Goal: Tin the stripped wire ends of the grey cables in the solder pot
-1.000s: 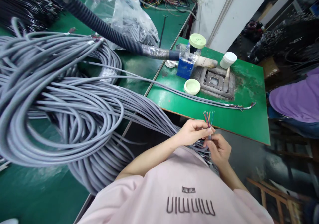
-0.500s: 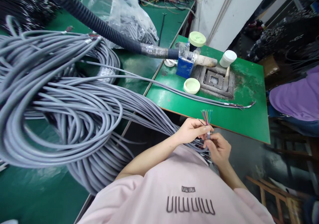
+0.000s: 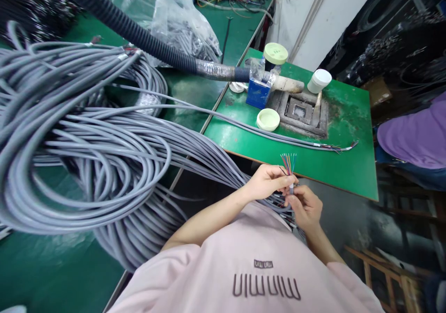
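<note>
A cable workshop, seen from my head camera: green-topped benches, and a smaller green table (image 3: 348, 173) straight ahead of me. At the centre, both my hands meet just above my pink shirt. My left hand (image 3: 266, 183) is closed around the stripped end of a grey cable (image 3: 291, 190), thumb and fingers pinching it just below the fan of coloured wires (image 3: 288, 162) that stands upright from the grip. My right hand (image 3: 305, 206) is curled shut on the same cable from below, fingertips touching the left hand's.

Moving outward, the cable trails down to a huge pile of grey cable coils (image 3: 87, 155) covering the bench on my left. On the small table lie two more grey cables with stripped ends (image 3: 334, 148), a blue box (image 3: 257, 94), pale green lids (image 3: 268, 120) and a grimy metal fixture (image 3: 301, 112). A person in purple (image 3: 414, 136) sits at the far right.

I judge that the thin wires could bend or tangle if my pinch slides upward, and the weight of the trailing cable could drag the end out of a loose grip.

Compared with a second ago, the hands and wire fan sit almost unchanged; the fan looks slightly more spread.
</note>
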Motion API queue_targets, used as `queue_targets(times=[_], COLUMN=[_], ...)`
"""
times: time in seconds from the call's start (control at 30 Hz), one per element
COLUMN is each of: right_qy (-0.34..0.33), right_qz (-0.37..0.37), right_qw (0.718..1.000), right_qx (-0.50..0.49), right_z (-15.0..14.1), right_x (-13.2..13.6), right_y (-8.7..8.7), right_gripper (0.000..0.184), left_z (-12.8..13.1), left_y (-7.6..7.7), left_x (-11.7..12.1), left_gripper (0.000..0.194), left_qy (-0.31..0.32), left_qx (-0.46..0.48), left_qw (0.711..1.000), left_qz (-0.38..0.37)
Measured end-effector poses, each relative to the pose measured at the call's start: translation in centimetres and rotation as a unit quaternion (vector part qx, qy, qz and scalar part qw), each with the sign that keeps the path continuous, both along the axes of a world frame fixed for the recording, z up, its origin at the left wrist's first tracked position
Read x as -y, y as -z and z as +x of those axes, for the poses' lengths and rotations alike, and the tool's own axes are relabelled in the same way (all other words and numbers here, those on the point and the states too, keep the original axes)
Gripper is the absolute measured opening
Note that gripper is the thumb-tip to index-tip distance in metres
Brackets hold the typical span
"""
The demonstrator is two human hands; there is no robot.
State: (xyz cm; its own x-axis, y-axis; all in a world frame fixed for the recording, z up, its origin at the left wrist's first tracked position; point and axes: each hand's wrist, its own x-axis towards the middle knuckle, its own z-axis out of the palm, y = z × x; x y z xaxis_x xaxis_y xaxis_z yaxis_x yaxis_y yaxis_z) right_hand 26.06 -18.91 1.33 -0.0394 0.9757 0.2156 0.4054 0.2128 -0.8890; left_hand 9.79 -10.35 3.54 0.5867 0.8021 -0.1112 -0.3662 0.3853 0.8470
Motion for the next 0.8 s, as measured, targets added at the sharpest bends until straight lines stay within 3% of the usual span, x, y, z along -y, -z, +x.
queue_targets(times=[0.13,0.4,0.8], right_qy=[-0.010,-0.024,-0.045], right_qz=[0.001,0.022,0.015], right_qw=[1.000,0.998,0.993], right_qx=[-0.012,-0.049,-0.109], right_z=[0.1,0.1,0.2], right_x=[0.0,-0.4,-0.4], right_y=[0.1,0.8,1.3], right_gripper=[0.009,0.005,0.006], left_z=[-0.2,0.5,0.3], left_y=[0.1,2.0,0.7], left_x=[-0.2,0.2,0.3], left_gripper=[0.046,0.051,0.047], left_qy=[-0.004,-0.014,-0.038], left_qx=[-0.004,0.037,0.023], left_qw=[1.000,0.999,0.995], left_qz=[0.017,0.018,0.093])
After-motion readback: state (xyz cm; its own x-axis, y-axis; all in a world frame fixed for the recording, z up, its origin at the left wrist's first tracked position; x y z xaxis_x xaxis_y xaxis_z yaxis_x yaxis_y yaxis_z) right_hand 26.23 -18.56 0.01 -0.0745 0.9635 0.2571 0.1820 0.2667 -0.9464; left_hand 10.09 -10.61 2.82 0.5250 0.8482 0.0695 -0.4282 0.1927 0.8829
